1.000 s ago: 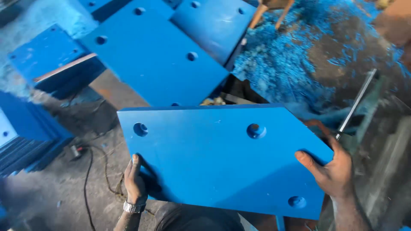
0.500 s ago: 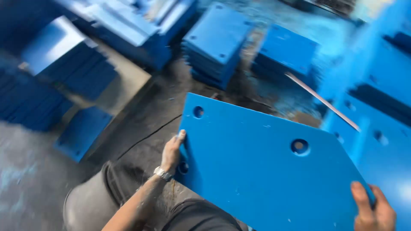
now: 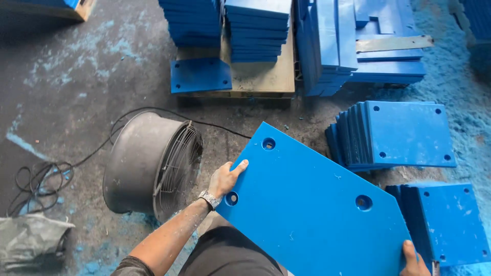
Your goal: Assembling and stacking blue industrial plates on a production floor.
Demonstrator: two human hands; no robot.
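Observation:
I carry a large blue plastic plate with several round holes, tilted in front of my body. My left hand, a watch on its wrist, grips the plate's left edge near a hole. My right hand holds the plate's lower right corner at the bottom of the view; only its fingers show. Below the plate my dark trousers are visible.
A black drum fan lies on the floor to the left, its cable coiled further left. Stacks of blue plates stand at the right, lower right and on a pallet ahead. Blue shavings cover the floor at right.
The view has swung across the workshop as I turned with the plate. Both hands keep their hold; the fan and other stacks have come into view.

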